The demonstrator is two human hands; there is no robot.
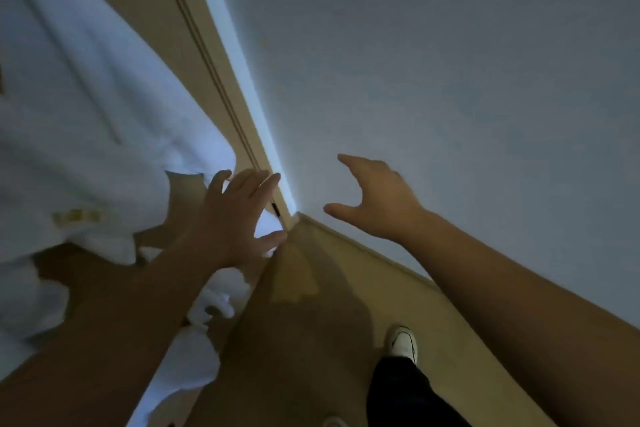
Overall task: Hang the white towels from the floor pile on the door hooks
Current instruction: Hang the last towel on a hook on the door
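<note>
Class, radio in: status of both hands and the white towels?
Left hand open, empty. Right hand open, empty. White cloth towel hangs at left; more white towels on the tan floor. Nothing in the way.

Both forearms are being shown bare, with no sleeves, watch or rings visible on the left hand point(231, 218) or the right hand point(377, 203). At five o'clock a black trouser leg point(401, 392) and a white sneaker point(403, 343) with a dark stripe are being worn
</note>
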